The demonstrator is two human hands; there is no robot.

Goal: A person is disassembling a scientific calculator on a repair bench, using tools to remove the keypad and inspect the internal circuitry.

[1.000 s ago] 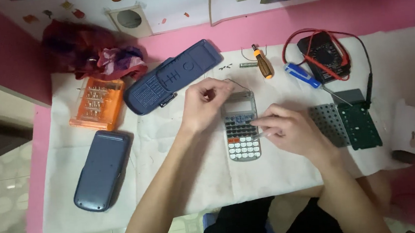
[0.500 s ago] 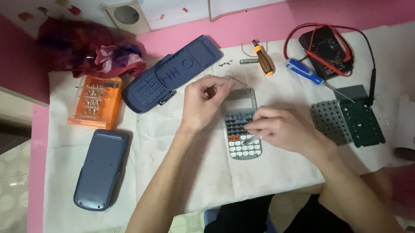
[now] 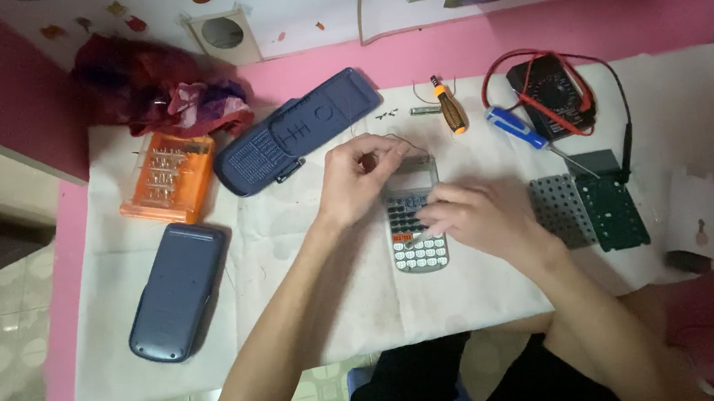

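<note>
The surface (image 3: 340,312) is covered by a white sheet, stained in places, with pink edging showing on the left and far sides.

Largest item on it: 1 dark blue calculator cover (image 3: 296,131), lying diagonally at the far centre-left. A second dark blue case (image 3: 175,289) lies near the left edge, well apart from the hands. An orange bit box (image 3: 168,177) sits between these 2, just beside a heap of red and pink cloth (image 3: 157,93) at the far left corner.

To the right: a black multimeter (image 3: 556,91) with red and black leads looped around it, and near it a green circuit board (image 3: 612,206) touching a grey key mat (image 3: 557,208). A white card sleeve (image 3: 691,217) stands at the right edge. 2 screwdrivers lie at the far side, 1 orange-handled (image 3: 452,108) and 1 blue-handled (image 3: 517,127).

The calculator (image 3: 414,221) lies flat at the centre, display end away from the person, key rows facing up.

Left hand (image 3: 359,175): placed at the calculator's far left corner, fingers curled in and pinched together over the display end. Whether they hold anything small cannot be told; a thin wire (image 3: 410,144) arcs just beside them.

Right hand (image 3: 477,216): lying over the calculator's right side, fingers loosely bent and spread, tips resting on the upper key rows. They grip nothing visible. The lower keys remain uncovered, nearest the person.
</note>
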